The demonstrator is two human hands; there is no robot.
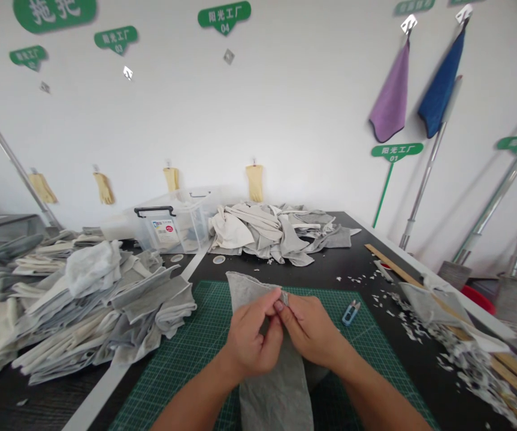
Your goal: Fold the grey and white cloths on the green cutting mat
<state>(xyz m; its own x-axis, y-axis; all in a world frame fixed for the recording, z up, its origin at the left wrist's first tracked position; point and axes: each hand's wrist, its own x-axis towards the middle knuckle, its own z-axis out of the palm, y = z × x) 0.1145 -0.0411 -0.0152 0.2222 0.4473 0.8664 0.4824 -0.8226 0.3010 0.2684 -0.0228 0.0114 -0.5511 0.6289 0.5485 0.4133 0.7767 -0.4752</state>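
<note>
Left hand (251, 335) and right hand (312, 329) pinch grey cloth (276, 398), apparently working its half-hidden edge; next wants steady tension; snips (350, 313) at their three o'clock.

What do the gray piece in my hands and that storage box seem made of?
The gray piece: probably fabric, matte, with soft creases and a stitched-looking edge. The storage box: likely clear plastic, smooth and slightly glossy, since its walls are see-through.
</note>
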